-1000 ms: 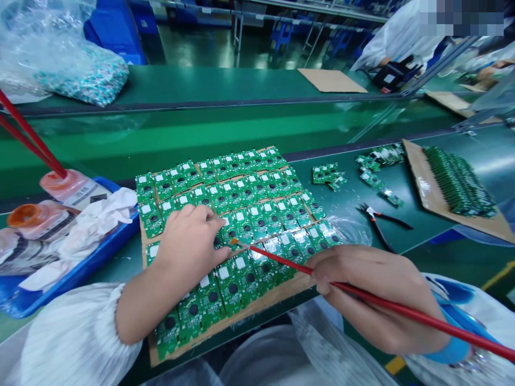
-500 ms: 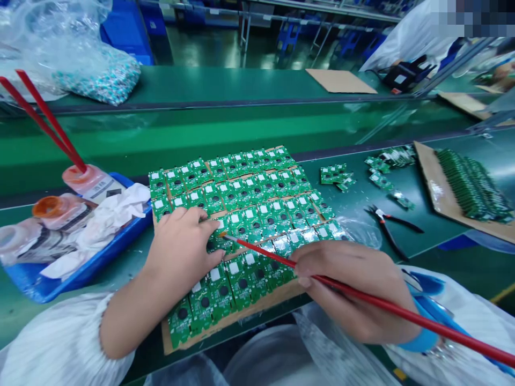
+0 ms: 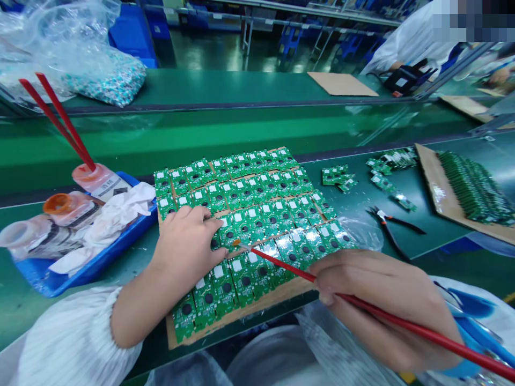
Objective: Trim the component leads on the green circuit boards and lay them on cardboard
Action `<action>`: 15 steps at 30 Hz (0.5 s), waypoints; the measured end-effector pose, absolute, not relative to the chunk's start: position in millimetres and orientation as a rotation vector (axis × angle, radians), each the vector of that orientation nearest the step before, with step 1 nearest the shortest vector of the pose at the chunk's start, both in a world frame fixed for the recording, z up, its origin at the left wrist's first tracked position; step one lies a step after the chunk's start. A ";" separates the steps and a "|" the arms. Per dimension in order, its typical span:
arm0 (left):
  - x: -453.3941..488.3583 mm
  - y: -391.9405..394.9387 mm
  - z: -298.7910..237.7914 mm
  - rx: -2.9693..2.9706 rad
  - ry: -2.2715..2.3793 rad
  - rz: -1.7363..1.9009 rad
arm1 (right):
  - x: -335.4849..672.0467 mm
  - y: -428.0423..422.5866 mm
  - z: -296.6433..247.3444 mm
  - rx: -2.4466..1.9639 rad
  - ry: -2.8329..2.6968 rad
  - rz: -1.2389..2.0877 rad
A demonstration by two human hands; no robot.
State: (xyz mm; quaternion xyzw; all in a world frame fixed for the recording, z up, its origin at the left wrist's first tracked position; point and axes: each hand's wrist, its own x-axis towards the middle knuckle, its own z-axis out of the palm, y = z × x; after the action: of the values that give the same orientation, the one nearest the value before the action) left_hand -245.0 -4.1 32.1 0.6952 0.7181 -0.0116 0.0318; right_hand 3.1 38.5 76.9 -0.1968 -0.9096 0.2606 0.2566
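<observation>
At the far left, a blue tray [image 3: 40, 279] holds three bottles [image 3: 72, 208] and crumpled tissue [image 3: 115, 220]; red sticks [image 3: 66, 121] stand tilted in the rearmost bottle. Behind them, a clear bag [image 3: 110, 80] of small coloured bits lies on the far side.

The left hand [image 3: 185, 238] rests palm down over the boards [image 3: 261, 209], thumb and forefinger spread apart; it shows no grasp on anything, though its other fingertips are hidden. The boards lie in four rows on a cardboard sheet [image 3: 273, 297], on the bench [image 3: 354, 201].

Just right of that thumb sits the tip of the brush [image 3: 285, 264], by a dark round chip in the third row from the back; whether the bristles touch is too small to tell. Half a second ago the tip was closer to the left hand; it has shifted rightward while that hand has stayed put. I judge that the work is moving between spots within this row, the left hand steadying it.

The right hand [image 3: 390, 281] grips the red handle like a pen. Beyond it lie loose boards [image 3: 336, 174], open pliers [image 3: 382, 217], and packed boards [image 3: 470, 185] on a second sheet [image 3: 426, 166].
</observation>
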 end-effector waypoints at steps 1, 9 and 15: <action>-245.8 -4.7 32.7 2.148 2.207 -0.022 | 4.6 37.9 76.3 -0.544 -2.451 0.720; -262.1 -23.6 32.4 2.162 2.241 0.053 | -17.2 30.9 76.6 -0.530 -2.394 0.788; -264.1 -27.9 29.0 2.111 2.220 0.019 | -35.3 28.5 72.2 -0.461 -2.475 0.731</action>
State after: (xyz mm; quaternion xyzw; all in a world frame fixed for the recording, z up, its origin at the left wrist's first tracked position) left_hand -264.1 -27.9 29.0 0.6887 0.7240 0.0061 0.0390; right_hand -35.3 28.5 72.2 -0.1699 -0.9123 0.2695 0.2572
